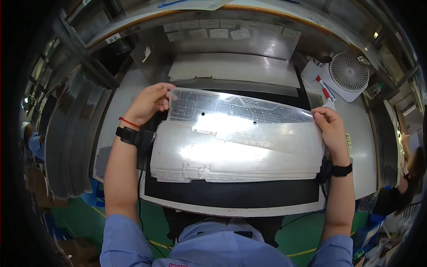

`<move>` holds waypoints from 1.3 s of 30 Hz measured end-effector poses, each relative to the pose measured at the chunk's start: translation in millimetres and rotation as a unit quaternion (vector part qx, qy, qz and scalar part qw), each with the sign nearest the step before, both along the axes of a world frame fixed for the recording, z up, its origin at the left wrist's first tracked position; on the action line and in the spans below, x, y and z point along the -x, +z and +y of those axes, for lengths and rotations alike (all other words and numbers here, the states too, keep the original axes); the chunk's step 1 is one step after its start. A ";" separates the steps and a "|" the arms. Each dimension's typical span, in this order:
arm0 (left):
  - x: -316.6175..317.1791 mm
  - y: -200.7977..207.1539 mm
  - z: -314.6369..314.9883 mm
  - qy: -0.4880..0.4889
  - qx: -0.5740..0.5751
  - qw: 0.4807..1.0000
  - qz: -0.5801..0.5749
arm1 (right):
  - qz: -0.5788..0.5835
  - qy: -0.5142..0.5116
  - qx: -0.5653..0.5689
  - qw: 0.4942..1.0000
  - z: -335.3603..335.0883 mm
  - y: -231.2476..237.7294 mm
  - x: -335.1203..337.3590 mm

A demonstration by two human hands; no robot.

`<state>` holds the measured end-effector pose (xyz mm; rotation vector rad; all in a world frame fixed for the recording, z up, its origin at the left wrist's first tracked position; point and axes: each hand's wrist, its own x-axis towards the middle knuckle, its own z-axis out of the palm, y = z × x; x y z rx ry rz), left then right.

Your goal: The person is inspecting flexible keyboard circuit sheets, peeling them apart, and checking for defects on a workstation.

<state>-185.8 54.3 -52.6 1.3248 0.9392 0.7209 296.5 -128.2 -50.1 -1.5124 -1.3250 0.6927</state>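
A clear plastic film sheet with printed circuit lines is stretched between my two hands, above a stack of similar translucent sheets. My left hand pinches its upper left corner between thumb and fingers. At the other end, my right hand grips the right edge, thumb and fingertips closed on it. Bright glare covers the middle of the film and the stack. The stack lies on a black mat, its sheets slightly fanned at the front edge.
Behind the film lies another pile of pale sheets against a metal panel with paper notes. A white fan and a red marker are at the back right. Tall stacks of sheets flank the bench. Another person is at the far right.
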 end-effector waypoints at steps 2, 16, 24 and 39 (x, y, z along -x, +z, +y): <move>-2.8 3.0 -1.9 -0.042 0.036 0.998 0.000 | 0.007 -0.002 -0.004 1.000 -0.1 -1.2 -0.8; -9.2 -4.9 -3.1 -0.041 0.016 0.999 0.028 | 0.074 0.024 0.026 0.997 -1.7 2.9 0.5; 14.4 -27.5 20.5 0.026 0.003 0.996 -0.086 | 0.078 0.023 0.079 0.994 -0.8 4.5 10.0; -9.1 -4.4 -6.1 0.031 0.013 0.999 -0.033 | -0.004 0.058 0.078 0.995 -7.0 9.1 7.1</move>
